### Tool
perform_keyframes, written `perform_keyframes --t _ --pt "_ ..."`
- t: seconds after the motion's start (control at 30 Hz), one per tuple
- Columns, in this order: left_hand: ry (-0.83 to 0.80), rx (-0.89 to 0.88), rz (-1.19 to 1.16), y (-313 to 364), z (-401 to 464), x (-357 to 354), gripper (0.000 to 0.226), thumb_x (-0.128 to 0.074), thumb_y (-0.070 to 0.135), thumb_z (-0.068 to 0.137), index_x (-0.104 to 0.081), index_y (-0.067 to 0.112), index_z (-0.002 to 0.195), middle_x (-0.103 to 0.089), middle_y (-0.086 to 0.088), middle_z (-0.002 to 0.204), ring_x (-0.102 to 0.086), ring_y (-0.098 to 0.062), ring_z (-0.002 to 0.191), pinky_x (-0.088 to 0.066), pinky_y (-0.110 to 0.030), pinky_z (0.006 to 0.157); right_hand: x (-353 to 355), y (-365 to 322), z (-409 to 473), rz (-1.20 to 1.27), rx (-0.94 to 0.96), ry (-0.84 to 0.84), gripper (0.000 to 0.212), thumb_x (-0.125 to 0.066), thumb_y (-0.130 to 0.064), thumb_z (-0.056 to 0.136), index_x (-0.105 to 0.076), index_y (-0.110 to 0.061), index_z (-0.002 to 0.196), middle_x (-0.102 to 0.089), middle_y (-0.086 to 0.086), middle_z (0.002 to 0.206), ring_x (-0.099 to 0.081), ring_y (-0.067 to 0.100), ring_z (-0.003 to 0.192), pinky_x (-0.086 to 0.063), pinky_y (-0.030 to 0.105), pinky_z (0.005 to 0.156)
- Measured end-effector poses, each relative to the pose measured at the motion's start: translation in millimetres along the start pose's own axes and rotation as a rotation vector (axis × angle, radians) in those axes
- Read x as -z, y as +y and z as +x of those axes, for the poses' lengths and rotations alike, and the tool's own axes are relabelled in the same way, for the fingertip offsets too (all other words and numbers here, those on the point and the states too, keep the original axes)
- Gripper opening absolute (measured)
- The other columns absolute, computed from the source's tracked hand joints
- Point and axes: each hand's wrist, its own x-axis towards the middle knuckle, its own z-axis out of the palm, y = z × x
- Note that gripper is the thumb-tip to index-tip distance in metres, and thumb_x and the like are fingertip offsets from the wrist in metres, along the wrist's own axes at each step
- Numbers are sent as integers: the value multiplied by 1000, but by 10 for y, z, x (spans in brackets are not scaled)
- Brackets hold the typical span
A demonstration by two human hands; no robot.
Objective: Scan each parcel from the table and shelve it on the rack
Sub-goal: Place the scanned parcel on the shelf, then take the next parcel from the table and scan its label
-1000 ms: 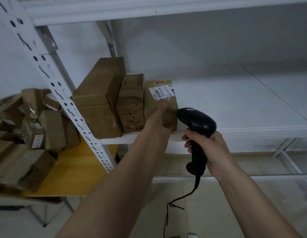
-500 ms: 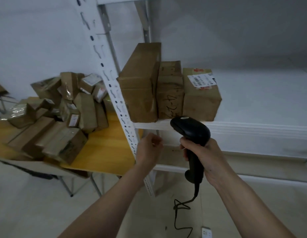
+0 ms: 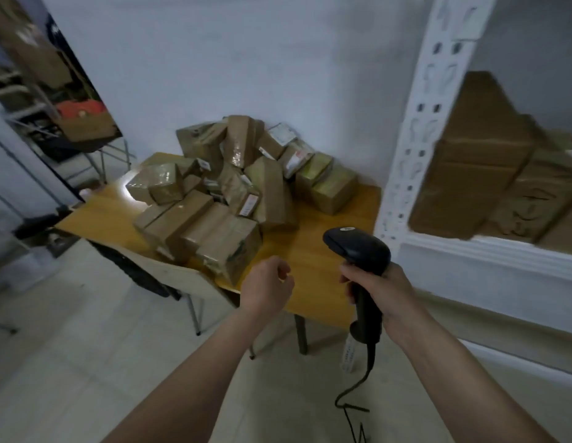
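Observation:
A heap of several brown cardboard parcels [image 3: 233,193] lies on a yellow wooden table [image 3: 319,251]. My left hand [image 3: 268,287] hangs over the table's near edge, its fingers loosely curled with nothing in them, just in front of the nearest parcel [image 3: 233,251]. My right hand [image 3: 377,287] grips the handle of a black barcode scanner [image 3: 358,251] whose cord trails down to the floor. At the right, shelved parcels [image 3: 476,167] stand on the white rack's shelf [image 3: 489,251].
The rack's white perforated upright [image 3: 422,116] stands between table and shelf. A chair with a dark jacket [image 3: 140,270] sits at the table's near left. A doorway at the far left shows cluttered goods [image 3: 76,116]. Pale tiled floor lies below.
The view has swung left from the rack to the table. My left hand has left the shelved parcel and come down to the table's edge. The scanner stays in my right hand.

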Motion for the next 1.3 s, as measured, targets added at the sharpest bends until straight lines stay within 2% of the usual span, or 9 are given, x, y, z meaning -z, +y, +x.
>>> perform_keyframes --t 0.2,0.4,0.5,0.7,0.87,1.0,1.07,1.17,1.3 --pt "-21 52 -9 -823 338 405 14 -61 26 92 -62 24 106 -57 9 94 -55 -12 85 -45 -25 68 -866 110 295 19 -39 -21 8 -72 -10 83 -67 -5 79 -65 10 69 -56 25 65 -47 35 62" --pt "-43 98 -37 -1290 634 597 11 -62 24 90 -61 27 101 -60 6 97 -60 -14 89 -56 -35 81 -1381 114 504 -34 -60 -17 7 -73 -10 82 -69 -8 77 -66 7 69 -58 21 64 -48 33 64" --pt "-59 126 -60 -1425 840 629 7 -62 25 91 -58 28 97 -60 6 97 -60 -12 87 -56 -31 77 -1555 71 673 -51 -63 -33 6 -73 -9 82 -68 -9 78 -67 6 69 -58 18 62 -50 29 63" --pt "-87 165 -39 -1582 1341 677 17 -60 27 94 -62 22 110 -60 6 102 -60 -10 88 -55 -25 74 -1795 -67 1202 -45 -86 -46 6 -73 -10 82 -69 -8 85 -70 6 72 -62 17 63 -51 28 62" --pt "-146 258 -6 -1502 1969 706 36 -64 27 92 -56 20 125 -59 2 112 -57 -11 91 -48 -22 67 -1881 -250 1771 -7 -97 -58 8 -73 -9 82 -68 -9 88 -69 5 71 -62 19 63 -52 29 63" --pt "-177 327 -76 -1393 2428 623 56 -67 34 89 -44 18 138 -54 -4 128 -57 -17 106 -54 -30 83 -1871 -374 2170 1 -128 -54 9 -74 -9 80 -69 -10 87 -70 5 72 -63 18 65 -53 32 67" --pt "-179 352 -113 -1343 2628 576 65 -68 38 87 -39 17 142 -47 -7 137 -55 -21 114 -53 -32 86 -1863 -417 2340 -10 -142 -59 9 -75 -10 80 -69 -10 87 -71 5 73 -64 17 64 -53 30 66" --pt "-198 425 -182 -1261 2886 493 81 -69 49 83 -34 12 145 -39 -10 145 -46 -26 127 -48 -41 99 -1839 -449 2528 -10 -170 -65 10 -74 -11 81 -69 -10 89 -71 5 73 -64 14 62 -52 26 62" --pt "-134 615 -357 -1201 3194 325 99 -75 60 72 -30 9 145 -39 -13 144 -45 -30 129 -48 -44 98 -1740 -428 2681 9 -207 -50 13 -74 -10 81 -69 -5 92 -70 6 73 -64 15 62 -54 25 61"
